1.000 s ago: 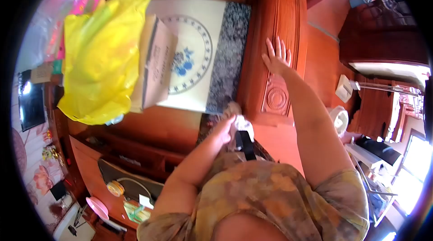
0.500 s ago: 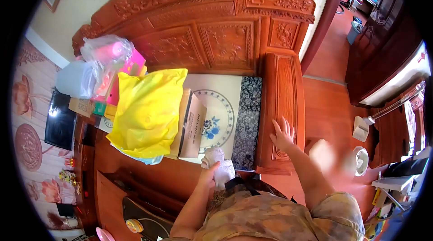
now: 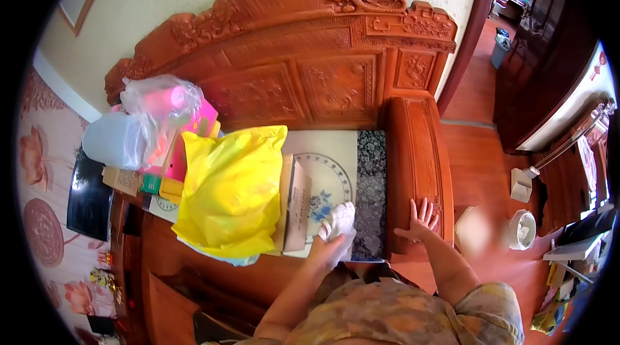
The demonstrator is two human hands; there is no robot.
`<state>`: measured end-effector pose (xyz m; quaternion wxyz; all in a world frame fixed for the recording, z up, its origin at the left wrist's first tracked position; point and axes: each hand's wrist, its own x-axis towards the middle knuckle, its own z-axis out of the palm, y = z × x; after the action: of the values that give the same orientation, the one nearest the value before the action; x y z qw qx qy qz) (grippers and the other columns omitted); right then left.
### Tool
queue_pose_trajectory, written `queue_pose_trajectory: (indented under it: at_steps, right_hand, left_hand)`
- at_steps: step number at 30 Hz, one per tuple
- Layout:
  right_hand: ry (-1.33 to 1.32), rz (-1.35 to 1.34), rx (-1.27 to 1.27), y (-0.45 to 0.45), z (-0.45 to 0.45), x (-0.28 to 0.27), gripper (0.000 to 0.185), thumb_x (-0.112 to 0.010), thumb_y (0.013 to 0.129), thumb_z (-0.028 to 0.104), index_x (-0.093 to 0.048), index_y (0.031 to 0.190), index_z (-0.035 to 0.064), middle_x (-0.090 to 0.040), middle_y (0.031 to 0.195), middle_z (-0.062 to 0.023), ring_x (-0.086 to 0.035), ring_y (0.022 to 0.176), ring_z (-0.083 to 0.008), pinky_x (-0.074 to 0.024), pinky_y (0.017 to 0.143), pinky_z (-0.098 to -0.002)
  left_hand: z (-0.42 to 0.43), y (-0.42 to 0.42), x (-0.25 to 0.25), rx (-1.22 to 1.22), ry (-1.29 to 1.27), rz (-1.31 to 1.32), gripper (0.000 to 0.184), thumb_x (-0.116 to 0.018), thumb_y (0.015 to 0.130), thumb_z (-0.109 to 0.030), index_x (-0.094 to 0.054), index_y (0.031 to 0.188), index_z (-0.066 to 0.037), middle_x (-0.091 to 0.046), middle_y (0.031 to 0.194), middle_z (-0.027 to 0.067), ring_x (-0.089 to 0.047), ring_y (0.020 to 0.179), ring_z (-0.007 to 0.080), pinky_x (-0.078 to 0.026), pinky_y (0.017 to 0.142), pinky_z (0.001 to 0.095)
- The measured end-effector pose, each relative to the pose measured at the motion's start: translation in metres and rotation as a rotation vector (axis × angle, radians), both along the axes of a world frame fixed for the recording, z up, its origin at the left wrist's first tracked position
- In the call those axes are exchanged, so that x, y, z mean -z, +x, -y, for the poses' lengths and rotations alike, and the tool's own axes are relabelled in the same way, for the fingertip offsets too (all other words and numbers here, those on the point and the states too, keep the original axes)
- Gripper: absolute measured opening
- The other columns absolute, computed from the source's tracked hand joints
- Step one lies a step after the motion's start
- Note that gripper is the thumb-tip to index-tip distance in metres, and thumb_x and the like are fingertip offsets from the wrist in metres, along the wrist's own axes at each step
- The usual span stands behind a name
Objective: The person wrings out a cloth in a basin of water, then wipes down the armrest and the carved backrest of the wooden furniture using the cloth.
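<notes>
A crumpled whitish cloth is in my left hand, whose fingers are wrapped around it. The cloth hangs over the front part of the cushion with the blue flower print. My right hand lies with fingers spread on the front end of the carved wooden armrest. Left of the cloth stands a cardboard box with printing on its side. A large yellow plastic bag rests against that box.
Behind the yellow bag are a pink box, a clear plastic bag and a pale blue container. The carved wooden backrest rises behind the seat. On the floor at right stands a white bin near a blurred pale round object.
My left hand has moved forward and right with the cloth, now over the cushion. My right hand stays on the armrest with fingers spread wider. The view has shifted slightly.
</notes>
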<state>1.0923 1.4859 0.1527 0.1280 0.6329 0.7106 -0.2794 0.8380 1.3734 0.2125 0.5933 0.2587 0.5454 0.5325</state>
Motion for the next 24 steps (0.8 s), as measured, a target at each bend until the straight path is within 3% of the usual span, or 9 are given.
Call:
queue_pose_trajectory:
  at_steps: [2,6,11,16,19,20,24]
  right_hand:
    - [0.006,0.035,0.003,-0.006,0.002,-0.008,0.118,-0.064,0.052,0.064,0.004,0.136,0.0172,0.017,0.137,-0.0224,0.019,0.126,-0.0381,0.0049,0.095,-0.06]
    - [0.018,0.084,-0.002,-0.007,0.001,0.003,0.122,-0.067,0.049,0.062,0.007,0.136,0.0174,0.018,0.137,-0.0223,0.02,0.125,-0.0379,0.0055,0.095,-0.0599]
    - [-0.034,0.157,-0.01,-0.012,0.0,0.0,0.125,-0.066,0.049,0.065,0.01,0.135,0.0165,0.02,0.136,-0.0222,0.021,0.125,-0.0381,0.0051,0.095,-0.0592]
    - [0.058,0.141,0.011,-0.011,0.003,0.007,0.121,-0.069,0.049,0.058,0.004,0.136,0.0179,0.014,0.138,-0.0204,0.015,0.127,-0.0378,0.0045,0.097,-0.0568]
    - [0.059,0.16,0.013,-0.014,0.003,0.002,0.12,-0.069,0.05,0.057,0.005,0.136,0.0178,0.014,0.139,-0.0197,0.015,0.127,-0.0373,0.0035,0.098,-0.0567]
    - [0.028,0.167,0.023,-0.017,0.002,-0.002,0.121,-0.07,0.05,0.056,0.006,0.136,0.018,0.015,0.139,-0.0192,0.016,0.127,-0.037,0.0029,0.098,-0.0564]
    - [0.011,0.162,0.012,-0.016,0.0,-0.002,0.12,-0.07,0.051,0.055,0.007,0.136,0.0178,0.017,0.138,-0.0197,0.017,0.127,-0.0373,0.003,0.097,-0.0563]
  left_hand:
    - [-0.005,-0.016,0.005,0.009,0.018,0.022,0.046,-0.054,0.079,-0.002,-0.039,0.122,-0.004,-0.05,0.113,0.0057,-0.049,0.1,0.0148,-0.04,0.085,0.0282]
    - [-0.015,-0.046,0.016,0.033,0.004,0.093,0.046,-0.058,0.077,-0.005,-0.04,0.12,-0.005,-0.053,0.105,0.0068,-0.052,0.091,0.0148,-0.045,0.075,0.0281]
    - [-0.032,-0.066,0.022,0.127,-0.1,0.016,0.047,-0.06,0.076,-0.008,-0.041,0.12,-0.004,-0.055,0.101,0.0079,-0.052,0.089,0.0153,-0.044,0.075,0.0284]
    - [-0.04,-0.067,0.031,0.24,-0.103,0.037,0.046,-0.059,0.076,-0.002,-0.041,0.118,-0.004,-0.052,0.106,0.0072,-0.052,0.094,0.0169,-0.044,0.079,0.0303]
    - [-0.037,-0.061,0.038,0.269,-0.059,0.006,0.046,-0.059,0.076,-0.003,-0.041,0.119,-0.004,-0.052,0.106,0.007,-0.051,0.093,0.0164,-0.043,0.08,0.0297]
    - [-0.035,-0.06,0.04,0.303,-0.082,0.015,0.049,-0.059,0.077,-0.009,-0.039,0.122,-0.004,-0.051,0.11,0.0063,-0.048,0.098,0.015,-0.04,0.083,0.0281]
    - [-0.025,-0.059,0.041,0.259,-0.074,0.082,0.051,-0.058,0.078,-0.008,-0.037,0.123,-0.004,-0.049,0.113,0.0059,-0.046,0.102,0.0151,-0.038,0.086,0.0277]
